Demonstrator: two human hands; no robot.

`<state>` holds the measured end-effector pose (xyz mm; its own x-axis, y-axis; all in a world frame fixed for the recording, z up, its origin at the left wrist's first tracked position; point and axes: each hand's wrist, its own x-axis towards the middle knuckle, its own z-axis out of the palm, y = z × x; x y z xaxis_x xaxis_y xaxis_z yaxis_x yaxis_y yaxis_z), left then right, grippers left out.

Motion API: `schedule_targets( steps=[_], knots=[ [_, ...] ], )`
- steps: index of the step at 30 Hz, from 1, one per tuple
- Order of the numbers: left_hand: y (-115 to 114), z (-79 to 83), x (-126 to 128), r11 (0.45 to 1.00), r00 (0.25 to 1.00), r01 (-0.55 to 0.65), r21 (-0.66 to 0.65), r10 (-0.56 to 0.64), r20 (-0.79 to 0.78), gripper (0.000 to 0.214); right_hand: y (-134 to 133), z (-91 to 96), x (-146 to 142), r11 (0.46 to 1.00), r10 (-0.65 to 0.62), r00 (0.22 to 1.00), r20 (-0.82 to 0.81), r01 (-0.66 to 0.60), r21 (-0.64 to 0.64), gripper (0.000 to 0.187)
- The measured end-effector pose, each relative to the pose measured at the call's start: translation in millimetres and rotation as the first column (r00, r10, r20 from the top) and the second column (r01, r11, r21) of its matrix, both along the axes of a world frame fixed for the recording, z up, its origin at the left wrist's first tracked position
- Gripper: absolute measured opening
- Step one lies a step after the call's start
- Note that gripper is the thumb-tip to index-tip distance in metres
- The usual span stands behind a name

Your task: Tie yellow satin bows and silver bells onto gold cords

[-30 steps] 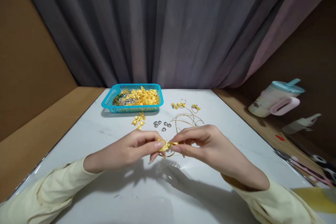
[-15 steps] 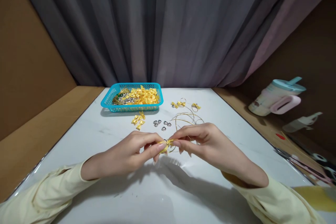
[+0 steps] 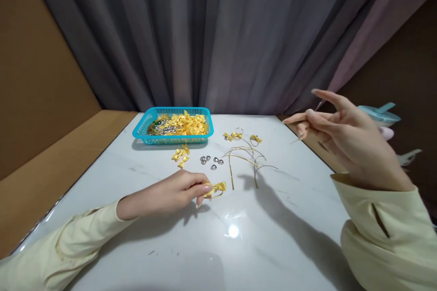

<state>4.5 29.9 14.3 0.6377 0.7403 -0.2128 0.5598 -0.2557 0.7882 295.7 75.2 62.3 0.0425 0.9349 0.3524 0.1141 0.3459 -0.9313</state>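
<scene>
My left hand rests low on the white table and pinches a small yellow ribbon bow between thumb and fingertips. A thin gold loop hangs from the bow. My right hand is raised at the right, well away from the bow. Its thumb and forefinger are pinched on the end of a thin gold wire, and the other fingers are spread. Both arms wear pale yellow sleeves.
A blue basket of yellow bows and silver parts stands at the back of the table. In front of it lie loose yellow bows, silver beads, gold wires and two bows with rings. A teal-lidded jug stands right.
My right hand has left the bow and swung up and to the right, drawing a thin wire with it. My left hand has stayed low, still pinching the bow.
</scene>
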Motion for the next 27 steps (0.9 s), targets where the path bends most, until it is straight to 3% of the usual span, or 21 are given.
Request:
schedule_targets(
  steps=[3,7,9,11,15,19,22,27],
  knots=[
    [0,-3.0,0,1.000,1.000,0.020,-0.023,-0.020,0.000,0.031,-5,3.0,-8,0.999,-0.034,0.999,-0.038,0.034,-0.009,0.002],
    [1,-9.0,-1,0.999,0.999,0.007,0.031,-0.008,0.034,0.032,-30,11.2,-24,1.000,0.015,1.000,0.023,-0.016,0.026,0.012],
    [1,-11.2,0,0.997,0.999,-0.030,0.065,0.027,0.043,0.033,-47,13.9,-32,0.996,0.068,0.989,0.132,-0.074,0.039,0.013],
    [1,-12.2,1,0.992,0.996,-0.076,0.097,0.071,0.053,0.033,-61,12.3,-42,0.981,0.194,0.956,0.220,-0.188,-0.047,0.018],
    [-3,-10.6,3,0.975,0.988,-0.138,0.172,0.124,0.090,0.034,-72,-7.6,-71,0.867,0.424,0.897,0.128,-0.361,-0.344,0.019],
    [-7,-8.1,4,0.961,0.979,-0.178,0.210,0.152,0.137,0.034,-64,-34.9,-96,0.816,0.528,0.841,0.116,-0.464,-0.345,0.018],
    [-7,-7.9,7,0.951,0.968,-0.228,0.208,0.198,0.157,0.034,-62,-48.6,-100,0.832,0.527,0.836,0.150,-0.472,-0.291,0.015],
    [-9,-7.6,11,0.959,0.956,-0.248,0.140,0.218,0.198,0.034,-68,-57.8,-102,0.898,0.430,0.836,0.341,-0.354,-0.262,0.022]
  ],
)
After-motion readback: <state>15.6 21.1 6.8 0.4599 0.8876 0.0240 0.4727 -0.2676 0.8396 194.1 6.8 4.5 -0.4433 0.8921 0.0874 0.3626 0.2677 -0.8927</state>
